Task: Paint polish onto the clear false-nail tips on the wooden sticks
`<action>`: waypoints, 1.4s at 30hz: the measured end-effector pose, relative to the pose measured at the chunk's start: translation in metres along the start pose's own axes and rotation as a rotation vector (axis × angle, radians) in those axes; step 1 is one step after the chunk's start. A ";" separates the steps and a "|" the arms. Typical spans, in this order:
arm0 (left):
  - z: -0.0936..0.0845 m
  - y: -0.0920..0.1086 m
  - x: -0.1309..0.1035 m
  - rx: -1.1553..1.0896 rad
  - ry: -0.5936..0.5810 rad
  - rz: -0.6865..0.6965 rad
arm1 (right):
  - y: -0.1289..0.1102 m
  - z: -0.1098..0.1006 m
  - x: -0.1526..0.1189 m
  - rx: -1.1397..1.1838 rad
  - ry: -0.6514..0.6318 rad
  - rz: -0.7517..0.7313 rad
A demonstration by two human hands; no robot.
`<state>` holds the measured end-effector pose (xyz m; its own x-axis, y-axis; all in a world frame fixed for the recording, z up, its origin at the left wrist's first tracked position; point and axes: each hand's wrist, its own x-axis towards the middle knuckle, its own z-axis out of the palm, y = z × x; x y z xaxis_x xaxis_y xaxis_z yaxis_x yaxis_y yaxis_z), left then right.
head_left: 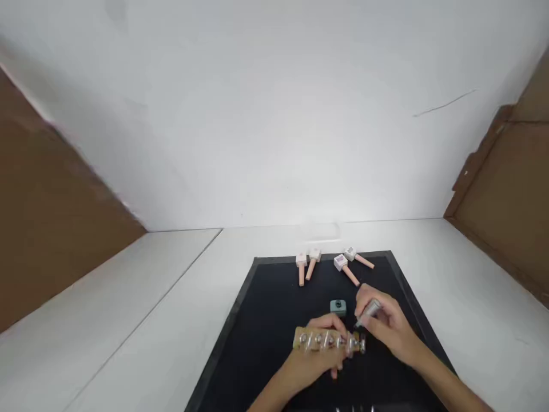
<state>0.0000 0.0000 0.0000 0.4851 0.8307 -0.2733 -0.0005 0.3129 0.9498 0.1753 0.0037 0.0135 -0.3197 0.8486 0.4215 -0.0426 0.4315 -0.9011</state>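
My left hand (315, 360) is wrapped round a yellowish strip (313, 339) with a row of clear, shiny nail tips on it, lying sideways above the black mat. Between the thumb and fingers of my right hand (386, 326) is a silvery brush cap (371, 308), tilted, its dark brush end pointing down-left at the strip's right end. Just beyond my hands, an open teal bottle (338, 307) stands on the mat. Whether the brush touches a tip is too small to tell.
Four white bottles with peach caps lie at the black mat's (274, 297) far edge, one of them here (301, 268). A clear, flat item (321, 232) is behind them. Brown panels flank the white table (189, 297), and small shiny things show at the bottom edge.
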 end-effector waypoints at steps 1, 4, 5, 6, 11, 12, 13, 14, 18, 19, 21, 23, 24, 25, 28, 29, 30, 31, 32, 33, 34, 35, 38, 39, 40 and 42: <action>0.000 -0.001 0.001 0.006 0.008 0.004 | -0.002 0.000 0.001 0.003 -0.026 -0.002; -0.001 -0.004 0.003 0.000 0.020 0.013 | -0.006 0.001 0.003 0.004 -0.087 -0.003; -0.001 -0.005 0.003 -0.012 0.020 0.016 | -0.007 0.002 0.003 0.000 -0.107 -0.002; -0.001 -0.006 0.003 -0.028 0.018 0.018 | -0.008 0.002 0.003 -0.005 -0.119 0.000; 0.000 -0.006 0.005 -0.093 0.012 0.019 | -0.004 0.002 0.004 -0.024 -0.036 0.043; 0.000 -0.006 0.006 -0.099 0.013 0.017 | -0.003 0.001 0.004 -0.023 -0.002 0.057; 0.000 -0.005 0.007 -0.102 0.010 0.014 | -0.001 0.000 0.004 -0.018 0.032 0.069; 0.000 -0.005 0.007 -0.104 0.007 0.011 | 0.001 -0.001 0.004 -0.013 0.062 0.079; 0.000 -0.004 0.008 -0.122 -0.005 0.008 | 0.003 -0.001 0.003 0.023 0.159 0.116; 0.000 -0.004 0.008 -0.131 -0.004 0.010 | 0.004 -0.001 0.003 0.034 0.181 0.126; 0.001 -0.004 0.007 -0.153 0.004 0.016 | 0.005 -0.001 0.003 0.056 0.229 0.147; 0.001 -0.005 0.007 -0.180 0.008 0.025 | 0.006 0.000 0.004 0.078 0.280 0.169; 0.001 -0.006 0.008 -0.195 0.009 0.030 | 0.007 0.000 0.004 0.089 0.303 0.183; 0.000 -0.008 0.008 -0.211 0.009 0.037 | 0.008 0.001 0.004 0.100 0.320 0.197; -0.001 -0.012 0.010 -0.264 0.025 0.063 | 0.010 0.002 0.005 0.140 0.342 0.246; -0.001 -0.013 0.011 -0.283 0.036 0.073 | 0.011 0.002 0.005 0.155 0.343 0.263; -0.001 -0.013 0.011 -0.302 0.046 0.082 | 0.012 0.002 0.006 0.170 0.341 0.280; -0.001 -0.011 0.010 -0.319 0.055 0.087 | 0.013 0.003 0.007 0.185 0.337 0.297; -0.001 -0.009 0.009 -0.335 0.063 0.087 | 0.013 0.004 0.007 0.200 0.332 0.316; -0.001 -0.007 0.008 -0.350 0.071 0.085 | 0.014 0.004 0.008 0.214 0.324 0.336; 0.000 -0.003 0.006 -0.364 0.079 0.079 | 0.014 0.005 0.009 0.229 0.315 0.359; 0.000 0.000 0.005 -0.381 0.091 0.074 | 0.014 0.006 0.009 0.243 0.303 0.381; 0.001 0.006 0.001 -0.435 0.134 0.059 | 0.011 0.008 0.010 0.288 0.264 0.443; 0.000 0.007 0.001 -0.449 0.148 0.055 | 0.010 0.009 0.010 0.302 0.254 0.457; 0.000 0.008 0.001 -0.460 0.161 0.052 | 0.009 0.009 0.010 0.317 0.246 0.469; -0.001 0.008 0.002 -0.474 0.181 0.056 | 0.006 0.010 0.009 0.343 0.235 0.486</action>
<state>0.0002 0.0040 0.0070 0.3140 0.9055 -0.2854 -0.4395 0.4051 0.8017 0.1628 0.0113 0.0109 -0.1648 0.9840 -0.0675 -0.2581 -0.1091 -0.9599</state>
